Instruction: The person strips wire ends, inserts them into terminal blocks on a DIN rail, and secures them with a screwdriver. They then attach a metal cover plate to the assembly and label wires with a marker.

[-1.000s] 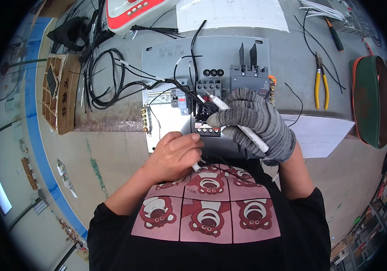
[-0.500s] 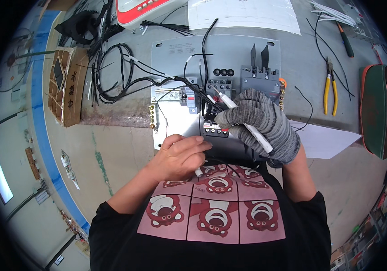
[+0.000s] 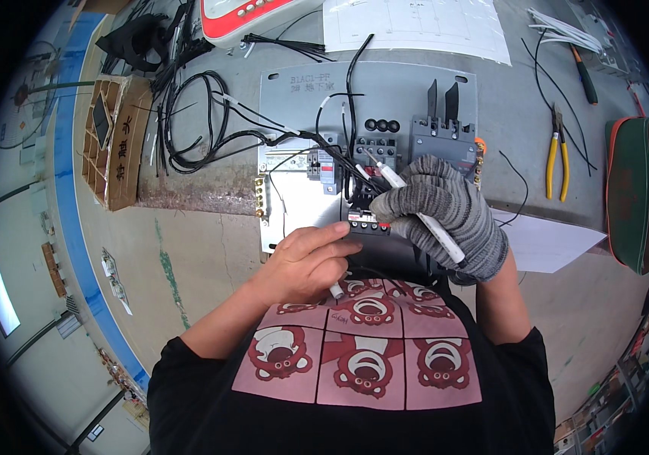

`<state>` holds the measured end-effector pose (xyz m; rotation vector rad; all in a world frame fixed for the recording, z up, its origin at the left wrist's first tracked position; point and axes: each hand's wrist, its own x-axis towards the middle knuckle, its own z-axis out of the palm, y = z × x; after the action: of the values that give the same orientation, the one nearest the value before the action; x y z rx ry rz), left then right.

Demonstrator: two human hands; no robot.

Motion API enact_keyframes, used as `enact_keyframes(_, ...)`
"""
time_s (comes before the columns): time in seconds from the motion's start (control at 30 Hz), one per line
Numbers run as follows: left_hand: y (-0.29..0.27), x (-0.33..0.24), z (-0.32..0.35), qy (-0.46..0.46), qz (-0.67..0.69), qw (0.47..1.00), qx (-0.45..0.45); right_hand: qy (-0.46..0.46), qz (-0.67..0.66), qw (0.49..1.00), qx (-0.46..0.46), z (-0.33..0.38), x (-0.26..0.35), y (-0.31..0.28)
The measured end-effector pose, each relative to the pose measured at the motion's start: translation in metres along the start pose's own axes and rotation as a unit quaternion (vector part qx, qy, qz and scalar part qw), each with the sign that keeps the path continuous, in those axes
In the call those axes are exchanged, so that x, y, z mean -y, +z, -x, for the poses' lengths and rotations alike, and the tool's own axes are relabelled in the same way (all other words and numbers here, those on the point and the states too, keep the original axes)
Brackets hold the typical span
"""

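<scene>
My right hand (image 3: pixel 446 220), in a grey knit glove, grips a white pen-shaped tool (image 3: pixel 443 240) with a thin tip. That tip points toward a dark contactor (image 3: pixel 376 152) on a grey metal mounting plate (image 3: pixel 294 98). Bare and curled, my left hand (image 3: pixel 313 254) is at the plate's near edge. A white wire sleeve (image 3: pixel 337 290) sticks out below its fingers; the grip itself is partly hidden. Between the hands is a block with a row of screw terminals (image 3: pixel 368 227). A bundle of black wires (image 3: pixel 305 136) runs across the plate into the devices.
Left of the plate are coiled black wires (image 3: pixel 195 163) and a cardboard box with compartments (image 3: pixel 120 144). A grey breaker (image 3: pixel 442 142) is mounted at the plate's right. Farther right lie yellow-handled pliers (image 3: pixel 557 163), a screwdriver (image 3: pixel 585 80) and a green case (image 3: pixel 639 193). Paper sheets (image 3: pixel 415 30) lie behind.
The whole view has shifted slightly. My left index and middle fingers have extended a little toward the terminal block. My right hand keeps hold of the white tool in nearly the same place.
</scene>
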<state>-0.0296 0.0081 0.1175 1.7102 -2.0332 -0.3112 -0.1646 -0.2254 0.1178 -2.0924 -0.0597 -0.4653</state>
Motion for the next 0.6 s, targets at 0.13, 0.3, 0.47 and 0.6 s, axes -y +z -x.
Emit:
enact_keyframes(0.13, 0.0016, 0.0008, -0.0003, -0.001, 0.014, 1.0, -0.005, 0.0, 0.003, 1.0, 0.006, 0.0017, -0.0034, 0.0005)
enact_keyframes(0.3, 0.001, 0.0008, -0.004, -0.009, 0.02, 0.999, -0.024, -0.014, 0.006, 1.0, -0.01, -0.0011, 0.0015, -0.0001)
enact_keyframes(0.47, 0.0013, -0.0001, -0.0043, -0.015, 0.029, 0.999, -0.017, 0.006, 0.013, 1.0, 0.002, 0.0013, 0.0023, -0.0008)
enact_keyframes(0.6, 0.0026, 0.0001, -0.0018, -0.021, 0.032, 0.999, -0.01, 0.006, -0.005, 1.0, 0.0, -0.0016, 0.0037, -0.0019)
